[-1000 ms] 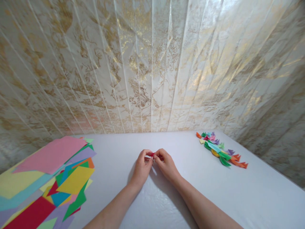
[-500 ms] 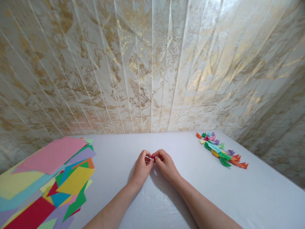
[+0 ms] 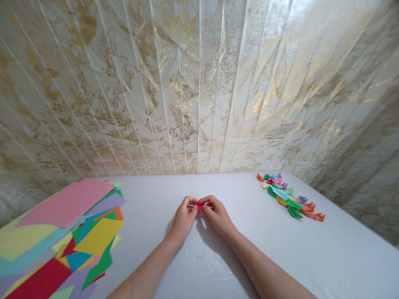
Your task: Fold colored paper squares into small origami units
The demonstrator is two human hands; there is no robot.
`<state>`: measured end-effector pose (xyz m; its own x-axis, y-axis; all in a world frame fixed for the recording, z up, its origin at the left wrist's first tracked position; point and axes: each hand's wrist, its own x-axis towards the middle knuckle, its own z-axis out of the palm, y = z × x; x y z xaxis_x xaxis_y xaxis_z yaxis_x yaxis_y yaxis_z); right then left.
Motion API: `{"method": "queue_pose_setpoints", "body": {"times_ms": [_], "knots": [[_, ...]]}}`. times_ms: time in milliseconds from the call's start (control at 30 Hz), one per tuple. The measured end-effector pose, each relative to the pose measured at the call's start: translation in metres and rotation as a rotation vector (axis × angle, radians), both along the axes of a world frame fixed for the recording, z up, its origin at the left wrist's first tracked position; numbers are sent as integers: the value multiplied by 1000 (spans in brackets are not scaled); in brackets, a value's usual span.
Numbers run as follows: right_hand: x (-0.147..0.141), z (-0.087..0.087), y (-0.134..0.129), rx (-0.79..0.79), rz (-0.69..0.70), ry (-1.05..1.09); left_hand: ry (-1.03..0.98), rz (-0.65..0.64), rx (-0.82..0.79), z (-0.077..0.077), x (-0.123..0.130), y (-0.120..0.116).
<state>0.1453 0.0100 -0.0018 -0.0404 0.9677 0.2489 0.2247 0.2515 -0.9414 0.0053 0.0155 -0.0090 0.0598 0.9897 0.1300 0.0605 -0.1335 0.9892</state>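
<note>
A small piece of folded red paper [image 3: 200,206] is held up between my two hands over the middle of the white table [image 3: 146,232]. My left hand [image 3: 185,215] pinches its left side between thumb and fingers. On the other side, my right hand [image 3: 215,212] grips the paper with thumb and forefinger, the remaining fingers curled. Fingertips cover the paper's edges, so its full shape is hidden.
Coloured paper sheets, a pink sheet [image 3: 71,201] and a yellow piece [image 3: 100,236] among them, lie overlapping at the left. Several small folded paper figures [image 3: 280,193] stand in a cluster at the back right. A patterned gold-and-white curtain [image 3: 187,104] hangs behind the table.
More of the red paper's face shows between my fingers, and it looks wider and spread open. My fingertips have moved slightly apart; both arms stay nearly in place.
</note>
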Motion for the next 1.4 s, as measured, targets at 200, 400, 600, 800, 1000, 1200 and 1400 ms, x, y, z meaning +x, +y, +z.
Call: {"method": "queue_pose_setpoints", "body": {"times_ms": [200, 400, 600, 800, 1000, 1200, 1400], "knots": [[-2, 7, -3, -8, 19, 19, -26, 4, -17, 3, -2, 0], [-2, 5, -3, -33, 26, 33, -19, -13, -19, 3, -2, 0], [0, -1, 0, -13, 3, 17, -34, -16, -48, 2, -2, 0], [0, 1, 1, -16, 2, 28, -34, -26, -50, 3, -1, -1], [-1, 0, 1, -29, 8, 64, -42, -16, -29, 7, -1, -3], [0, -1, 2, -23, 9, 52, -28, -12, -25, 7, -1, -3], [1, -3, 2, -28, 12, 50, -47, -17, -33, 6, -1, -2]]}}
